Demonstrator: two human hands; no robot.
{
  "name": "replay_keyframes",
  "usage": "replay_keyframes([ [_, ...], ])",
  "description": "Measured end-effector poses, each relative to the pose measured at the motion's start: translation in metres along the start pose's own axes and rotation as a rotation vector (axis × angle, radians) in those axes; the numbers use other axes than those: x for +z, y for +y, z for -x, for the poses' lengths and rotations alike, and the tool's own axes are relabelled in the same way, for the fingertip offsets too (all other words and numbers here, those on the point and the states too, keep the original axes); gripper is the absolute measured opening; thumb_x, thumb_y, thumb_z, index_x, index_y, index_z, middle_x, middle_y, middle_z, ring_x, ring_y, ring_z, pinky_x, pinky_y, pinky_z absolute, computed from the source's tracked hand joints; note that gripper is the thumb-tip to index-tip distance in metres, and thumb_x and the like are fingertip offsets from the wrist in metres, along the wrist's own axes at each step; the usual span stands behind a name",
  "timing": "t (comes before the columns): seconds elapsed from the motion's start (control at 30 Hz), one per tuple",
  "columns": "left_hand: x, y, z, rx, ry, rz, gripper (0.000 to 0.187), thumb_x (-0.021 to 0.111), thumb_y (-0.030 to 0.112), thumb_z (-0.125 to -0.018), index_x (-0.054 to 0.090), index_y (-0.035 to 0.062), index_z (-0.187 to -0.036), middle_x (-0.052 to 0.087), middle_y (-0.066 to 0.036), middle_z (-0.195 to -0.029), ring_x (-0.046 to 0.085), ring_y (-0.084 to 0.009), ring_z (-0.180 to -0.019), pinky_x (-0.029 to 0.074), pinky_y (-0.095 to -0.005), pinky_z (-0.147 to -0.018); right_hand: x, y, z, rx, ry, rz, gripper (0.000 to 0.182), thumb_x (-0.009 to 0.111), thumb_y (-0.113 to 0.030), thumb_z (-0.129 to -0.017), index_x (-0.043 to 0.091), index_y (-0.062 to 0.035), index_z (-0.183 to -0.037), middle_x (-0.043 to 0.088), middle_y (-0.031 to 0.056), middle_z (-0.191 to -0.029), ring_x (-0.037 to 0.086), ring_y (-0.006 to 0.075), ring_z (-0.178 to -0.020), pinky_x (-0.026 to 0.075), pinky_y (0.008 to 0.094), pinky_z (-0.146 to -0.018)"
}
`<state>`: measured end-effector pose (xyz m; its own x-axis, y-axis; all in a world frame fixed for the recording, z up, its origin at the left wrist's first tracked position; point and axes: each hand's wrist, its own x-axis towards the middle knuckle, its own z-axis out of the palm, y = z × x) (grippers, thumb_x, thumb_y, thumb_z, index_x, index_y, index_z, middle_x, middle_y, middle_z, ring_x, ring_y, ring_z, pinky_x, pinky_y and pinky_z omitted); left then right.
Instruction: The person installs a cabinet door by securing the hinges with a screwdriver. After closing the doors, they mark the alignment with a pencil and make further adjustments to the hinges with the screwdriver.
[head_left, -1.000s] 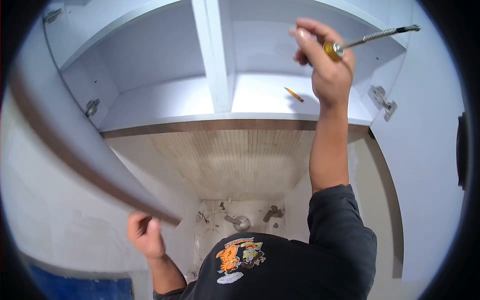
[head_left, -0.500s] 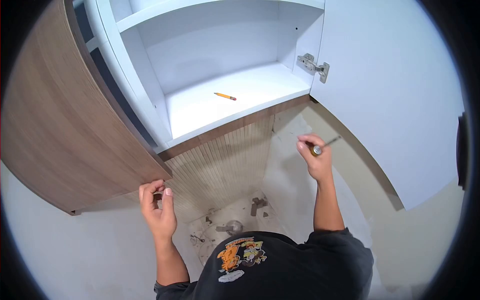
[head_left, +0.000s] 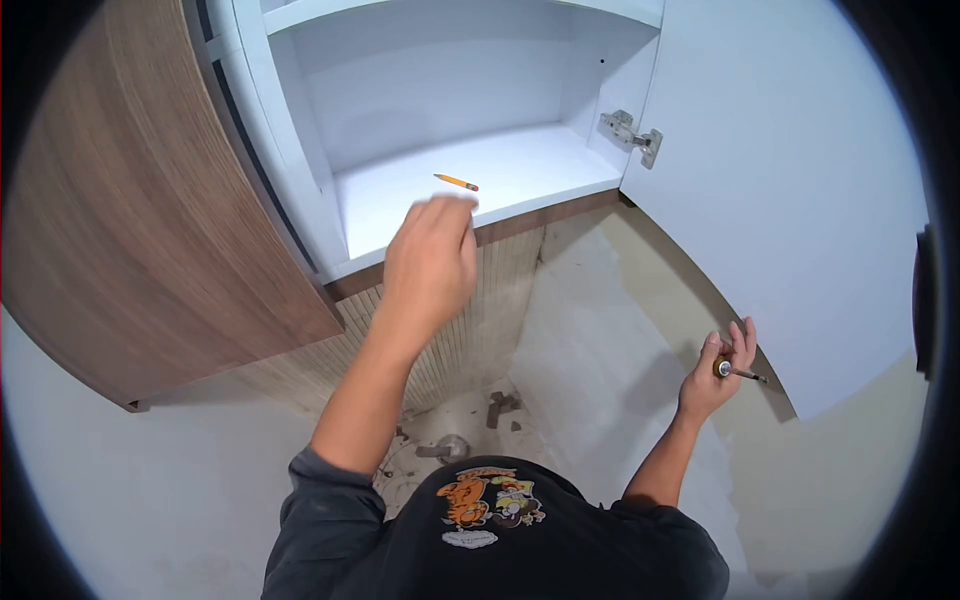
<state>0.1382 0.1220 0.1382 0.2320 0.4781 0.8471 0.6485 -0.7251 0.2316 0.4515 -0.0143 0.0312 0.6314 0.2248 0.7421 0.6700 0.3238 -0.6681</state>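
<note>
My left hand (head_left: pixel 432 258) is raised before the front edge of the white cabinet shelf (head_left: pixel 540 160), fingers bent together and pointing toward the pencil; whether it holds anything is hidden. The yellow pencil (head_left: pixel 457 182) lies on the shelf just beyond the fingertips. In my right hand (head_left: pixel 712 382) is a screwdriver (head_left: pixel 724 369), its shaft pointing right, near the lower edge of the open white door (head_left: pixel 780 200). My right fingertips are at that door edge; contact is unclear. A metal hinge (head_left: pixel 632 137) joins the door to the cabinet's right side.
A wood-grain door (head_left: pixel 150 220) fills the left side. Ribbed paneling (head_left: pixel 490 300) runs below the cabinet. Scraps (head_left: pixel 502 408) and a round metal object (head_left: pixel 452 447) are on the floor. A dark object (head_left: pixel 924 300) stands at the far right.
My left hand has moved up and right from the wood-grain door to the shelf edge. My right hand has moved down and right with the screwdriver. The wood-grain door sits slightly closer to the cabinet.
</note>
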Motion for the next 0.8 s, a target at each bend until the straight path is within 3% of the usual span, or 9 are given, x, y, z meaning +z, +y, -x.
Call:
replay_keyframes([
  [0.07,0.037,-0.028,-0.020,0.088,0.097,-0.112,0.018,0.054,-0.004,-0.080,0.063,-0.0008,-0.095,0.063,-0.015,-0.092,0.060,-0.0326,-0.088,0.049,-0.0411,-0.078,-0.005,0.000,0.000,-0.018,0.053,-0.027,0.027,0.054,0.001,-0.088,0.055,0.0022,-0.115,0.037,0.0139,-0.142,0.049,0.0088,-0.076,0.044,0.0233,-0.068],
  [0.17,0.065,-0.054,-0.030,0.008,-0.005,-0.256,0.018,0.054,-0.004,-0.079,0.065,-0.0001,-0.093,0.064,-0.015,-0.092,0.060,-0.0332,-0.087,0.049,-0.0418,-0.079,-0.015,0.004,-0.005,-0.075,0.094,-0.073,0.029,0.053,0.002,-0.089,0.052,0.0020,-0.118,0.033,0.0154,-0.146,0.051,0.0094,-0.077,0.045,0.0237,-0.068],
  [0.27,0.060,-0.052,-0.043,-0.295,-0.465,-0.255,0.025,0.050,0.000,-0.083,0.067,0.0030,-0.102,0.066,-0.017,-0.103,0.058,-0.0343,-0.104,0.047,-0.0423,-0.087,-0.020,-0.012,-0.011,-0.069,0.109,-0.150,0.030,0.052,0.002,-0.088,0.052,0.0016,-0.118,0.030,0.0165,-0.148,0.053,0.0102,-0.078,0.046,0.0240,-0.068],
  [0.3,0.058,-0.053,-0.046,-0.274,-0.499,-0.266,0.022,0.052,0.002,-0.083,0.069,0.0035,-0.097,0.067,-0.017,-0.097,0.059,-0.0360,-0.099,0.047,-0.0444,-0.084,-0.022,-0.015,-0.012,-0.058,0.109,-0.172,0.029,0.052,0.002,-0.089,0.052,0.0016,-0.118,0.030,0.0166,-0.148,0.054,0.0105,-0.079,0.046,0.0240,-0.067],
  [0.5,0.066,-0.062,-0.041,-0.139,-0.339,-0.322,0.017,0.053,0.003,-0.084,0.067,0.0042,-0.093,0.064,-0.015,-0.093,0.058,-0.0357,-0.087,0.046,-0.0439,-0.080,-0.021,-0.024,-0.014,-0.103,0.093,-0.173,0.024,0.052,0.000,-0.089,0.054,0.0014,-0.113,0.033,0.0155,-0.146,0.055,0.0110,-0.081,0.046,0.0236,-0.066],
  [0.57,0.072,-0.066,-0.038,-0.027,-0.205,-0.210,0.016,0.052,0.002,-0.084,0.064,0.0025,-0.094,0.062,-0.014,-0.094,0.058,-0.0345,-0.090,0.045,-0.0433,-0.081,-0.021,-0.008,-0.008,-0.102,0.035,-0.152,0.022,0.052,-0.002,-0.090,0.055,0.0014,-0.111,0.036,0.0139,-0.144,0.056,0.0111,-0.083,0.046,0.0233,-0.066],
  [0.73,0.045,-0.043,-0.015,0.290,0.021,0.293,0.015,0.051,-0.007,-0.083,0.056,-0.0011,-0.096,0.058,-0.016,-0.096,0.058,-0.0325,-0.095,0.047,-0.0406,-0.084,-0.027,0.020,0.009,0.196,0.173,-0.132,0.021,0.055,-0.007,-0.091,0.057,0.0017,-0.110,0.045,0.0099,-0.136,0.056,0.0123,-0.086,0.045,0.0247,-0.067],
  [0.8,0.032,-0.022,0.017,0.260,-0.059,0.466,0.016,0.051,-0.008,-0.083,0.055,-0.0012,-0.097,0.057,-0.017,-0.096,0.057,-0.0315,-0.095,0.047,-0.0387,-0.085,-0.032,0.032,0.006,0.285,0.223,-0.201,0.022,0.055,-0.008,-0.091,0.057,0.0015,-0.111,0.047,0.0089,-0.134,0.057,0.0127,-0.087,0.045,0.0253,-0.067],
])
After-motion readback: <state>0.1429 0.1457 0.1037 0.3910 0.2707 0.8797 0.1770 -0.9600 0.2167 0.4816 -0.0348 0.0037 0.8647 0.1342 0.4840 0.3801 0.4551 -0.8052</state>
